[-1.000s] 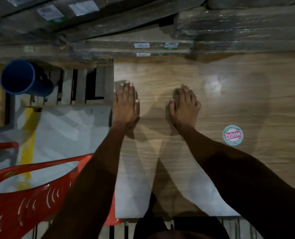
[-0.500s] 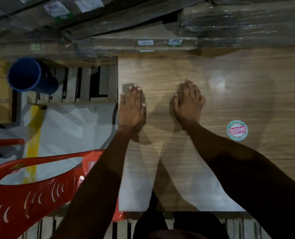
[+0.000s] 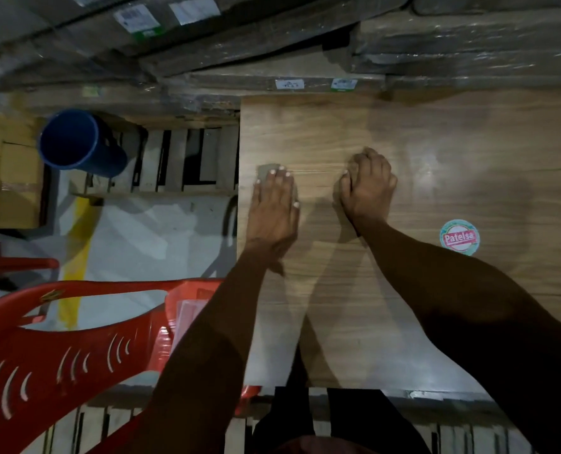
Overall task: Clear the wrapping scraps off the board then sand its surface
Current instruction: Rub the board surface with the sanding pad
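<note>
L hand [image 3: 274,208] flat, fingers [image 3: 277,180] straight, R hand [image 3: 367,188] fingers curled

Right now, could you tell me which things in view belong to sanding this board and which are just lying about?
Belonging to the job:
board
grey sanding pad under the left hand
right hand, fingers curled, resting on the board

Just lying about:
round Patelsa sticker on the board
blue bucket
red plastic chair
wrapped stacked boards behind
</note>
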### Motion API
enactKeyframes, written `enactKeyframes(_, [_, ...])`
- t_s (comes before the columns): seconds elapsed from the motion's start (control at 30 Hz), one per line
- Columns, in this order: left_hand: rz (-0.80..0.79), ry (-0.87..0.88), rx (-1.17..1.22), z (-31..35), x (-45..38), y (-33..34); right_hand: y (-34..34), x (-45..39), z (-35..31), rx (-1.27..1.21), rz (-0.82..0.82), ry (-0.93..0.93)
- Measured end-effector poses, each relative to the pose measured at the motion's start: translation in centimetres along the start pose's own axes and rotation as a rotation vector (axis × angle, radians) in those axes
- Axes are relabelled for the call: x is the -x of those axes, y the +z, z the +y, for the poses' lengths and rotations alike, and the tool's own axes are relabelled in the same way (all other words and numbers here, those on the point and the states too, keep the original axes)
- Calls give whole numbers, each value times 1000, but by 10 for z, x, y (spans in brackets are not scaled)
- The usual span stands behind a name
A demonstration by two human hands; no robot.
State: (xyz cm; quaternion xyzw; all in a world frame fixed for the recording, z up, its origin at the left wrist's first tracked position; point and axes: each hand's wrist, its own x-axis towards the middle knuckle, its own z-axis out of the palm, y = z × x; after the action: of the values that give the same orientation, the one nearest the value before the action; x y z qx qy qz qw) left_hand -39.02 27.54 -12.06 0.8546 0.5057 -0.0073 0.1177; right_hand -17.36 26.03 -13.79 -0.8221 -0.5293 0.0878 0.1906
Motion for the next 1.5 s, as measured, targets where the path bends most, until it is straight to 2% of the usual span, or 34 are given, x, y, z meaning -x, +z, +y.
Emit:
enactKeyframes(0.1, [-12,-44,-11,-29,10,-3,-2,14,-2,2,-8,10])
enactKeyframes(0.17, [4,-48,-12,-22,13,0,-4,39,-7,54,-45,-25])
enactKeyframes(0.3, [-50,80,-3,20,31,9,-7,109,-19,117,-97,-11])
enactKeyframes(0.4, [-60,129,-11,10,31,7,-13,139,-15,119,-97,75])
enactKeyframes(0.53, [-42,-4,27,-29,28,0,-21,174,7,142,-113,59])
enactKeyframes(0.67, [-38,-64,-24,-12,34,-1,-25,173,4,147,-130,97])
enactKeyframes(0.8, [-75,96,34,37,61,9,-28,171,1,122,-160,113])
enactKeyframes(0.87, [-91,130,33,39,73,13,-29,171,3,108,-172,120])
enactKeyframes(1.07, [-82,-62,-17,-22,97,5,-29,171,3,111,-179,129])
enactKeyframes(1.2, [-53,-183,0,2,95,7,-29,171,3,111,-176,123])
enactKeyframes(1.4, [-58,56,55,43,107,28,-28,172,4,90,-155,120])
enactKeyframes(1.5, [-35,3,90,14,117,24,-27,171,4,89,-153,117])
